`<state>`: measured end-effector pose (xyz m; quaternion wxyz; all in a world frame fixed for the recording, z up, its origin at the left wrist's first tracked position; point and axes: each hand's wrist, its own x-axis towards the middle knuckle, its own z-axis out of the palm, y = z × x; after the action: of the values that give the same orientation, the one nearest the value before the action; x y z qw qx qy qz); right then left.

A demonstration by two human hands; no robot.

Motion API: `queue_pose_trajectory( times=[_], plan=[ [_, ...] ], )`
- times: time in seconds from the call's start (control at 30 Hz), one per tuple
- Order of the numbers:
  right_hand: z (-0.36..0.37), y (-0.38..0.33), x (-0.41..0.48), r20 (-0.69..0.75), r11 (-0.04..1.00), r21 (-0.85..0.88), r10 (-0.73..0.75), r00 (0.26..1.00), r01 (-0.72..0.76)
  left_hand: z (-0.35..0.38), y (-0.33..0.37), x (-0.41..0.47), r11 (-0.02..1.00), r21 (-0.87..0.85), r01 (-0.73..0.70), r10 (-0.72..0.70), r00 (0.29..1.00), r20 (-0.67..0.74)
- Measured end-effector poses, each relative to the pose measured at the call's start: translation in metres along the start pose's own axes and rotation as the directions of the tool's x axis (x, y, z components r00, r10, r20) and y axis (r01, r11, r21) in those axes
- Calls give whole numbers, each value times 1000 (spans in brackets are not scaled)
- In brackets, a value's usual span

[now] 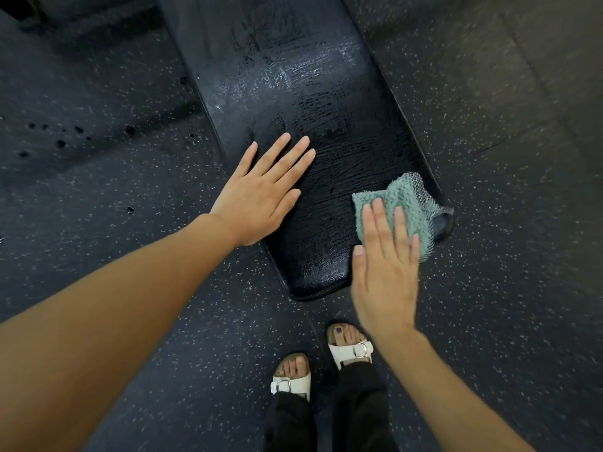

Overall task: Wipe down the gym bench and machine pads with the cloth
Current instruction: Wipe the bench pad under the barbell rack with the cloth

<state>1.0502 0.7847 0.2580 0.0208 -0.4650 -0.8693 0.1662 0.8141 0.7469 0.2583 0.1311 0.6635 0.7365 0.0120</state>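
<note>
**Cloth under the right fingers, at the near right edge of the wet counter**

On the far left, the dark speckled floor [98,207] carries a scatter of dark drops [130,130].

Next comes the left hand [261,194], reaching in on a bare forearm and lying palm down on the near left part of the black padded counter [329,102]. Its fingers [287,154] are straight and a little spread, flat on the pad and holding nothing. The heel of the hand sits over the counter's left edge.

The counter runs away from the person, up the middle of the view. Its surface shines with wet streaks, which are brightest farther up.

To the right lies the cloth [408,203], a teal terry piece, bunched on the counter's near right edge with one fold spilling over the side. The right hand [385,278] comes up from below it. The fingers [380,220] are straight and close together, with their tips lying on the cloth's near half, not curled round it. The palm is past the counter's near right corner, over the floor. Whether the thumb touches the pad cannot be told.

Below, between the forearms, two feet in white buckled sandals [290,381] and dark trousers stand on the floor just short of the counter's end.
</note>
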Motion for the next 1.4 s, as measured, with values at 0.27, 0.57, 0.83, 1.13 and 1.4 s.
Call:
queue_pose_trajectory(
  times=[0.27,0.57,0.83,1.13,1.4],
  plan=[
    [22,-62,-40,72,974,62,-224,972,219,1,1,-2,1000,20,8,-8,1000,-2],
    [0,15,-16,73,955,-22,-295,953,297,1,6,-3,999,19,43,-44,999,10],
    [-26,75,17,68,972,-34,-232,970,234,2,15,-4,995,10,95,-95,995,12],
    [-26,51,8,88,937,58,-349,933,345,2,30,-3,983,-8,186,-186,982,26],
    [-26,57,24,86,960,7,-279,956,280,4,39,-2,973,-10,232,-232,973,20]
  ],
)
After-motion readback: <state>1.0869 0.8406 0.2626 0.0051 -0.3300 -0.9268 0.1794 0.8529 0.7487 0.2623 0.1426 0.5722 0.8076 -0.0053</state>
